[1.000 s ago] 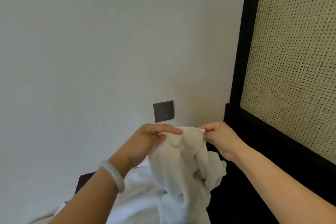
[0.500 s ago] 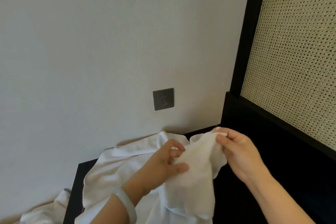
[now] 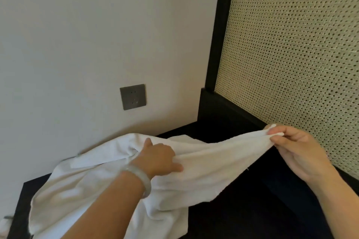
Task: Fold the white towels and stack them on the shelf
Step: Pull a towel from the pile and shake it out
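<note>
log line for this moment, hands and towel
left hand: grips white towel | right hand: pinches its corner | white towel: unfolded, stretched between hands over dark surface | fold: not started

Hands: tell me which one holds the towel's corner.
The right hand, beside the woven panel, pinches a corner of the white towel. The left hand, wearing a bracelet, grips it further along.

Your light is soft and even, bright on the wall (image 3: pixel 77 35) and the white towel (image 3: pixel 213 157); its source lies out of view. The black worktop (image 3: pixel 242 209) sinks into near-featureless dark. Soft grey shadows sit in the towel's folds and under your left hand (image 3: pixel 157 159). The wide lens bows the black frame (image 3: pixel 217 35) slightly; fine detail looks a little soft.
</note>
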{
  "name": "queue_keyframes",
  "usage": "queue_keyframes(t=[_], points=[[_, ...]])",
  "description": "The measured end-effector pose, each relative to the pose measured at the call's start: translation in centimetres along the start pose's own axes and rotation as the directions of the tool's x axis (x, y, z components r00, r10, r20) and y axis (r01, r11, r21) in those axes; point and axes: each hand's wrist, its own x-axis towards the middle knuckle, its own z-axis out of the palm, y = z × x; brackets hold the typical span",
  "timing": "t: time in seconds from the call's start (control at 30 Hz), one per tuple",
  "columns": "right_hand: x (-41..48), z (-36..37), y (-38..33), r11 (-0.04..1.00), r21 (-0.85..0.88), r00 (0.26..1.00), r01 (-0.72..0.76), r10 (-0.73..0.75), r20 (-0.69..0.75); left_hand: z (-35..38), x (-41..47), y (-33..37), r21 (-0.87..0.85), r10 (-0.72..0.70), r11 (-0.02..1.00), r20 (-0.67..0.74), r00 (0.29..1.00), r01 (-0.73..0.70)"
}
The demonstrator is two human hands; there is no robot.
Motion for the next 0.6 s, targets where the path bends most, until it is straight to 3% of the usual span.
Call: queue_keyframes(t=[0.1,0.2,0.27,0.33,0.4,0.47,0.53,0.6], points=[[-0.7,-0.8,0.3,0.999,-0.042,0.997,0.009,-0.012,-0.076,-2.4,1.9,-1.2,0.190,-0.095,0.972,-0.212,0.973,0.136],[-1.0,-1.4,1.2,0.998,-0.064,0.986,0.009,-0.020,-0.163,-3.2,2.5,-3.3,0.274,-0.122,0.932,-0.376,0.918,0.236],[-0.9,-1.3,1.8,0.995,-0.103,0.981,-0.005,-0.015,-0.193,-2.6,2.7,-4.0,0.362,-0.104,0.908,-0.294,0.950,0.211],[-0.7,-1.0,2.3,0.993,-0.114,0.974,-0.027,0.000,-0.227,-1.2,2.8,-3.8,0.453,-0.035,0.888,-0.088,0.995,0.072],[-0.5,-0.8,2.3,0.993,-0.114,0.970,-0.033,0.005,-0.242,0.1,3.1,-3.6,0.345,0.015,0.938,0.053,0.998,-0.033],[-0.5,-0.6,2.4,0.990,-0.134,0.974,-0.048,0.016,-0.228,1.0,3.4,-3.6,0.056,0.060,0.996,0.080,0.995,-0.065],[-0.6,-0.5,2.3,0.986,-0.155,0.978,-0.060,0.027,-0.207,1.8,4.2,-2.9,-0.285,0.163,0.946,-0.004,0.987,-0.157],[-0.7,0.2,2.2,0.984,-0.164,0.982,-0.068,0.036,-0.187,2.1,4.5,-1.3,-0.452,0.260,0.840,-0.149,0.954,-0.299]])
